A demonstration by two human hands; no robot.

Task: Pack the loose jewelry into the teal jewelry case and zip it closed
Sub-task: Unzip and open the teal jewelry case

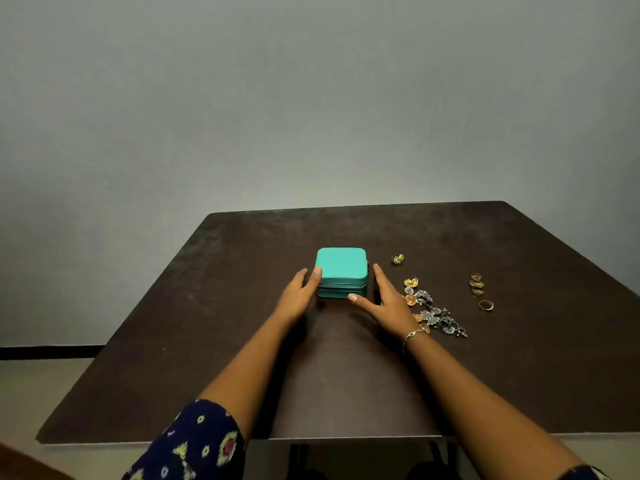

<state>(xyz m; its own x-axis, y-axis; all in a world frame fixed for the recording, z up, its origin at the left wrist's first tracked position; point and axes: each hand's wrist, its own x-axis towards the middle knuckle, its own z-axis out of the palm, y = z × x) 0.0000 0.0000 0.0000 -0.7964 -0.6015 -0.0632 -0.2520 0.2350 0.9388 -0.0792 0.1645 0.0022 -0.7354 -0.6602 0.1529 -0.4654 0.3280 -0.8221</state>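
case: teal jewelry case (341, 268) is sitting lid-down near the middle of the bench (242, 341), with zip lines running along its front side.
left hand: left hand (298, 293) is sitting against the case's left side. The thumb is touching the top-left edge and the fingers are lying nearly straight beside it, not wrapping round anything.
right hand: right hand (386, 303) is lying spread and flat at the case's right side. The thumb tip is touching the lower front corner and the straight fingers are running along the right wall. Can't tell whether they're touching it.
hands overall: sitting apart, flanking the case, neither one clamping it.
loose jewelry: all lying on the bench right of the case, none inside it.
- small earring (397, 259) is sitting alone, near the case's far right corner.
- yellow flower earring (411, 282) is lying just beside the right hand's fingers.
- silver-and-dark cluster (437, 316) is trailing along the outer side of the right hand, partly hidden by it.
- stacked gold rings (477, 284) are sitting further right, with a single ring (486, 305) just nearer.
worn: bracelet (414, 335) is hanging on the right wrist, and a patterned dark sleeve (194, 441) is covering the left upper arm.
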